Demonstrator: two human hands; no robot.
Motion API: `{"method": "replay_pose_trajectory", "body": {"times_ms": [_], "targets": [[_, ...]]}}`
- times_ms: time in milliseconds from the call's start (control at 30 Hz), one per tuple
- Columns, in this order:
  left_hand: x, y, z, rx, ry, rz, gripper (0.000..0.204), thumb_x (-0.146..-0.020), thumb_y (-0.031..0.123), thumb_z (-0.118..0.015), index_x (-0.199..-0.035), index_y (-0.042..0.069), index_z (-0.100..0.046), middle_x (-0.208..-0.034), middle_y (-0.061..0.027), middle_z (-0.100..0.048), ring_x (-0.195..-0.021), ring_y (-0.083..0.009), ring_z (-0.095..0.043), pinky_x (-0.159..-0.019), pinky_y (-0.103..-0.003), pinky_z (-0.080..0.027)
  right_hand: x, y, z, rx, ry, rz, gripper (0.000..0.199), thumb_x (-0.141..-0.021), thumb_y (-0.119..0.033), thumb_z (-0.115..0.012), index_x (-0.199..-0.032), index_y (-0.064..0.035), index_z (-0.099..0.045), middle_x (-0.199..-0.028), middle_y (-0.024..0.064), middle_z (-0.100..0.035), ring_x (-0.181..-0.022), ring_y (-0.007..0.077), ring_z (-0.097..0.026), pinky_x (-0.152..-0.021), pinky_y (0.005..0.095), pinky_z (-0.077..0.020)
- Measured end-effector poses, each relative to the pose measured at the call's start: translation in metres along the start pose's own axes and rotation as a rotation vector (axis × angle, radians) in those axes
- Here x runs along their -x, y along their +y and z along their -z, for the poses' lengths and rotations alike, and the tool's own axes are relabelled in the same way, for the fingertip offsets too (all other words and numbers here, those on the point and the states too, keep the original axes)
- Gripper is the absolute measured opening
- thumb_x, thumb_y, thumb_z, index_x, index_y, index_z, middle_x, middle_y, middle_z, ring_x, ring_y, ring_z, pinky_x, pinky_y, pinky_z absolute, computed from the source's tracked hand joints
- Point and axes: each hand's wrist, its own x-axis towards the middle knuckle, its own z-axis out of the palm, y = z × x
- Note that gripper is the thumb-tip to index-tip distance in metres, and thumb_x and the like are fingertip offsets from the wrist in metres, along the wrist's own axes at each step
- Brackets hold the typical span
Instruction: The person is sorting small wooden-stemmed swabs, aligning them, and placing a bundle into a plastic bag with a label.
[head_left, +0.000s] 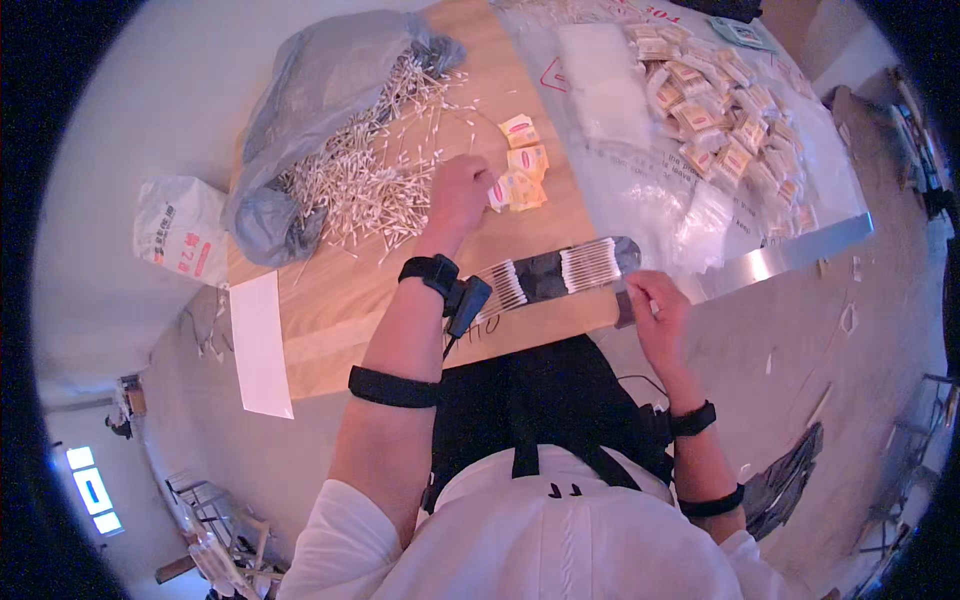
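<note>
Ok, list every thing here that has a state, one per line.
grey plastic bag: open, swabs spilling out
cotton swabs: loose heap on the wooden board
dark tray: swabs lined in rows
left hand: closed on yellow packets
right hand: pinching the tray's end
small packets: piled on clear sheet

A small packing workshop is suggested. A wooden worktable point(330, 300) is seen on a bare concrete floor; on it a loose heap of cotton swabs point(360, 175) is piled beside a grey bag point(320, 80), with many small filled packets point(720, 110) spread at the table's far right.
</note>
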Motion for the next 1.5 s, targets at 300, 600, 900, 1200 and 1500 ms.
{"method": "replay_pose_trajectory", "body": {"times_ms": [300,600,900,1200,1500], "targets": [[0.052,0.073,-0.018,0.132,-0.183,0.212,0.017,-0.079,0.013,-0.063,-0.074,-0.003,-0.060,-0.072,-0.0211,-0.061,-0.068,-0.0372,-0.060,-0.063,-0.044,-0.047,-0.033,0.009,-0.009,0.573,-0.095,0.270,0.045,-0.091,-0.026,-0.056,-0.134,-0.0128,-0.052,-0.149,0.0070,-0.037,-0.139,0.0291,-0.030,-0.113,0.0513,-0.0221],[0.089,0.106,-0.039,0.040,-0.072,0.334,0.015,-0.084,0.012,-0.061,-0.080,-0.002,-0.056,-0.069,-0.0196,-0.063,-0.065,-0.0347,-0.064,-0.061,-0.042,-0.050,-0.018,0.012,-0.026,0.595,-0.303,0.243,0.056,-0.094,-0.032,-0.050,-0.145,-0.0143,-0.036,-0.151,0.0042,-0.035,-0.142,0.0237,-0.027,-0.116,0.0543,-0.0083],[0.086,0.118,-0.056,-0.088,-0.136,0.275,0.014,-0.086,0.012,-0.058,-0.081,-0.001,-0.055,-0.070,-0.0212,-0.064,-0.068,-0.0388,-0.064,-0.062,-0.047,-0.050,-0.020,0.014,-0.029,0.570,-0.313,0.222,0.052,-0.094,-0.029,-0.051,-0.142,-0.0130,-0.040,-0.149,0.0037,-0.037,-0.140,0.0239,-0.030,-0.116,0.0527,-0.0125],[0.085,0.123,-0.040,-0.105,-0.118,0.320,0.012,-0.086,0.013,-0.058,-0.082,0.002,-0.054,-0.068,-0.0191,-0.063,-0.065,-0.0375,-0.064,-0.060,-0.047,-0.049,-0.022,0.015,-0.023,0.520,-0.339,0.180,0.049,-0.094,-0.024,-0.051,-0.141,-0.0134,-0.042,-0.149,0.0041,-0.038,-0.140,0.0244,-0.031,-0.116,0.0504,-0.0138],[0.090,0.121,-0.050,-0.140,-0.080,0.186,0.013,-0.086,0.013,-0.058,-0.082,0.003,-0.051,-0.067,-0.0217,-0.061,-0.064,-0.0403,-0.063,-0.057,-0.049,-0.049,-0.021,0.014,-0.028,0.497,-0.294,0.200,0.046,-0.094,-0.025,-0.052,-0.138,-0.0120,-0.045,-0.148,0.0038,-0.040,-0.138,0.0241,-0.033,-0.116,0.0507,-0.0177]]}}
